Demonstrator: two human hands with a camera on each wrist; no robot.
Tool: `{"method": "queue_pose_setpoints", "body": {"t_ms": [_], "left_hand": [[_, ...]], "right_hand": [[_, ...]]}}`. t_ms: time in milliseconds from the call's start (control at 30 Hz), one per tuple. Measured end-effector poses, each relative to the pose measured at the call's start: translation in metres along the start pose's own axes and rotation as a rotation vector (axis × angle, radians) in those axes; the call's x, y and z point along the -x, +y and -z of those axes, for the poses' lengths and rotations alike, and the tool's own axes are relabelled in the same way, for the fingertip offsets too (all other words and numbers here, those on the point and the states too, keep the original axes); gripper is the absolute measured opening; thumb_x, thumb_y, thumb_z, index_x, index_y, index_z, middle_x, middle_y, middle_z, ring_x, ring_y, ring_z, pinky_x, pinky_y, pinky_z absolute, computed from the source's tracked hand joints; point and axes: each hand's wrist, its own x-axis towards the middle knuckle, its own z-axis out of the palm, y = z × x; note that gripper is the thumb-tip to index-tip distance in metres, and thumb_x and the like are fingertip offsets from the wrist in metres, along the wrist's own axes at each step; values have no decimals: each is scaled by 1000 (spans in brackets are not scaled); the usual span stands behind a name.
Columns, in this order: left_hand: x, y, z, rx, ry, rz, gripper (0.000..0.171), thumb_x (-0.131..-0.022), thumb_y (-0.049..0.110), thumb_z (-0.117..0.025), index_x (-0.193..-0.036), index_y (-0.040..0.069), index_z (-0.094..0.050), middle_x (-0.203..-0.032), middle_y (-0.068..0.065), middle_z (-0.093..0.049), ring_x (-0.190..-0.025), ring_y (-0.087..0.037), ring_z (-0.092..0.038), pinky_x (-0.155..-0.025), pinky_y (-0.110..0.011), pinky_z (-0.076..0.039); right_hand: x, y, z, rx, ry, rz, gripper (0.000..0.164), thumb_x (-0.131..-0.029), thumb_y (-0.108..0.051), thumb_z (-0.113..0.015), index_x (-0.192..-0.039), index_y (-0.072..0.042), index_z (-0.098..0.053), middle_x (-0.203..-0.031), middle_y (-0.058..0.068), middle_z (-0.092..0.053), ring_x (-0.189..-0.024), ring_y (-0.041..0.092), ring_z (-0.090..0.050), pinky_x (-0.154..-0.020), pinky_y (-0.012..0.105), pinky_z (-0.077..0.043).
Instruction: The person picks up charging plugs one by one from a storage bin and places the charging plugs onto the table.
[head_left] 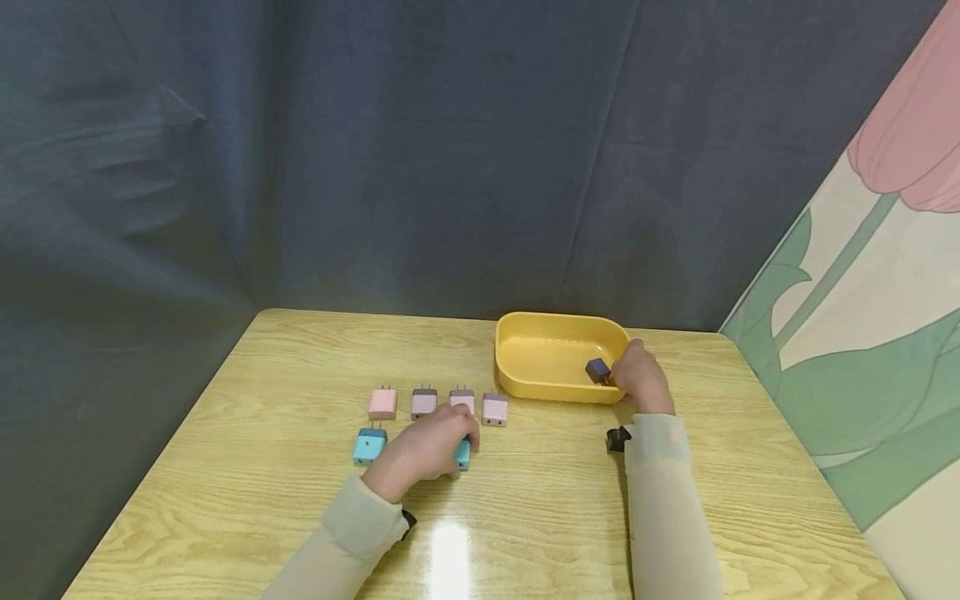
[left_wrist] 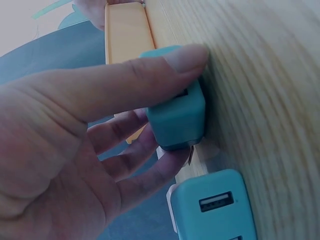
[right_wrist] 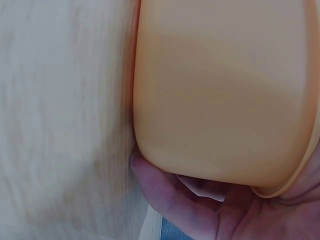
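Observation:
My left hand [head_left: 431,442] pinches a teal USB wall charger [left_wrist: 177,120] between thumb and fingers, low over the table or touching it; I cannot tell which. In the head view the hand covers much of that charger. A second teal charger [head_left: 370,446] sits just left of the hand. Behind them stands a row of pink and mauve chargers [head_left: 382,404], prongs facing away from me. My right hand [head_left: 641,375] grips the right end of a yellow plastic bin [head_left: 551,392], with fingers curled against its outer wall. A dark blue charger [head_left: 597,371] lies inside the bin.
The wooden table [head_left: 540,517] ends at a dark curtain [head_left: 450,167] behind the bin. To the right rises a wall panel with a tulip pattern [head_left: 885,400].

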Motion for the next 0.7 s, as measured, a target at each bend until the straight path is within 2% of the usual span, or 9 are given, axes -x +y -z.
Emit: {"method": "queue_pose_setpoints", "body": {"t_ms": [367, 700], "left_hand": [[0, -1, -2, -1, -12, 17, 40, -76, 10, -100, -109, 17, -79, -122, 1, -71, -113, -22, -64, -102, -37, -61], [0, 0, -1, 32, -35, 40, 45, -77, 8, -98, -116, 17, -77, -122, 2, -70, -114, -20, -63, -104, -38, -60]], "right_hand": [[-3, 0, 1, -16, -4, -18, 56, -108, -8, -43, -154, 16, -23, -118, 34, -57, -83, 31, -64, -59, 27, -53], [-2, 0, 0, -19, -10, -8, 57, -107, -7, -44, -153, 18, -23, -117, 34, -57, -81, 30, -64, -58, 27, -53]]}}
